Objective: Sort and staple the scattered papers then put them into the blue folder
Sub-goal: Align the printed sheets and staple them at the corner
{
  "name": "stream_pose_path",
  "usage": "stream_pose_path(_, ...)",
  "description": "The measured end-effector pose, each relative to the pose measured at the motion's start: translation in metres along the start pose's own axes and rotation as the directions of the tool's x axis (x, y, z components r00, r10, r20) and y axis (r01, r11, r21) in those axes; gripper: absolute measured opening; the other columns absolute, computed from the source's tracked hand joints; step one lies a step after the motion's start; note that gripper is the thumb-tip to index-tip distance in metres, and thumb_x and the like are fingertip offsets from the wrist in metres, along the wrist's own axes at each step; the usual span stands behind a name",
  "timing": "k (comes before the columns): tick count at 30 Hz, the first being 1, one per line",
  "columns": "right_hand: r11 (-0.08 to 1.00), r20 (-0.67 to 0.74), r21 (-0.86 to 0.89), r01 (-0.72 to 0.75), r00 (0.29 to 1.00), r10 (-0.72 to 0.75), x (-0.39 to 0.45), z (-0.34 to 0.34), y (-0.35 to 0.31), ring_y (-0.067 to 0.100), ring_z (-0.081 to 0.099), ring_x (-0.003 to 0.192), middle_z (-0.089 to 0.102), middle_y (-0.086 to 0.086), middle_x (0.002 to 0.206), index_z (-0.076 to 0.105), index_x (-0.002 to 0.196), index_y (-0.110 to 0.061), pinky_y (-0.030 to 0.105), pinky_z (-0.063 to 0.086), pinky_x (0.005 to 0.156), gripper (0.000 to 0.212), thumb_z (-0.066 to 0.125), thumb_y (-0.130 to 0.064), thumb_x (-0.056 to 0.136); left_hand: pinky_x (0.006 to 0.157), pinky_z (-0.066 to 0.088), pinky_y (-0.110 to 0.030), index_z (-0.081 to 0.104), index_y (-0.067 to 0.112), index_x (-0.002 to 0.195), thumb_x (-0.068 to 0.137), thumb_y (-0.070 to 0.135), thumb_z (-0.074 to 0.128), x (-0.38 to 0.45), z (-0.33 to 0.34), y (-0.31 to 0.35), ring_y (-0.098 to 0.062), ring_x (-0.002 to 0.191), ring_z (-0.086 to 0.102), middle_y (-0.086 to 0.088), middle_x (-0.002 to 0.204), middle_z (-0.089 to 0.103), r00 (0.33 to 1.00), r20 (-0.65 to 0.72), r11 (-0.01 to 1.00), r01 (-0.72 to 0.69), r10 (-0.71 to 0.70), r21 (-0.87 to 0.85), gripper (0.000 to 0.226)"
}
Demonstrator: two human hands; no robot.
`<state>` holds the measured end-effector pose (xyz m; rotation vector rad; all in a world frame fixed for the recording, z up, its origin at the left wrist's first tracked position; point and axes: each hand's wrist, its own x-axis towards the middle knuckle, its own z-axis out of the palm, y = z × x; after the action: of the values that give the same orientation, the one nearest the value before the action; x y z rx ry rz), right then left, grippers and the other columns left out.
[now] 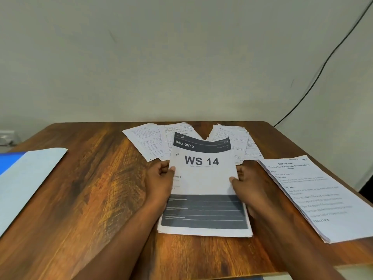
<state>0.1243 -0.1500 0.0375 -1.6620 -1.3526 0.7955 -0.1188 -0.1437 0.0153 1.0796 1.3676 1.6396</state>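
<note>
"WS 14" stack being squared at the table's middle

The "WS 14" stack is gripped at both side edges, left hand and right hand, thumbs on top. Edges should be tapped flush before stapling; handwritten sheets lie beyond, typed instruction sheets rightward, what seems the blue folder far left.

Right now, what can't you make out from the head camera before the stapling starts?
- Stapler: none in view.
- Blue folder: cut off by the left edge, mostly under a pale sheet.
- Handwritten pages: writing too small, partly behind the WS 14 stack.
- Stack's page count: only edges show between the left hand and right hand.
</note>
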Motion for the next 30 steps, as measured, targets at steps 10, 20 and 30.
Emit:
stream_pose_path(10,0.998,-0.163,-0.059,0.018,0.986,-0.027,0.014,-0.097,-0.009,0.025,0.060,0.118,0.063,0.005,0.141,0.060,0.135,-0.020,0.036,0.049,0.095,0.030,0.058,-0.015,0.106,0.099,0.057,-0.027,0.049,0.028,0.145,0.101,0.000,0.062,-0.044,0.059,0.024,-0.002,0.123,0.065,0.012,0.136,0.066,0.867,0.491,0.989,-0.134,0.083,0.070,0.054)
stream_pose_path(20,0.964,-0.432,-0.261,-0.047,0.899,-0.073,0.029,-0.216,0.032,0.022,0.067,0.085,0.072,0.001,0.094,0.075,0.110,-0.022,0.034,0.051,0.077,0.020,0.078,-0.021,0.091,0.050,0.056,-0.031,0.065,0.002,0.088,0.087,0.006,0.083,-0.087,0.178,0.043,-0.020,0.050,0.068,-0.018,0.069,0.075,0.822,0.538,0.974,0.084,-0.187,0.211,0.018)
stream_pose_path(30,0.866,-0.448,-0.448,-0.221,0.894,-0.003,0.056,-0.237,0.068,0.025,0.067,0.086,0.074,-0.001,0.101,0.074,0.105,-0.032,0.032,0.051,0.071,0.019,0.073,-0.024,0.088,0.056,0.061,-0.027,0.064,0.013,0.103,0.086,-0.003,0.081,-0.092,0.236,0.031,-0.015,0.055,0.072,-0.018,0.087,0.078,0.768,0.609,0.960,0.026,-0.197,0.278,0.028)
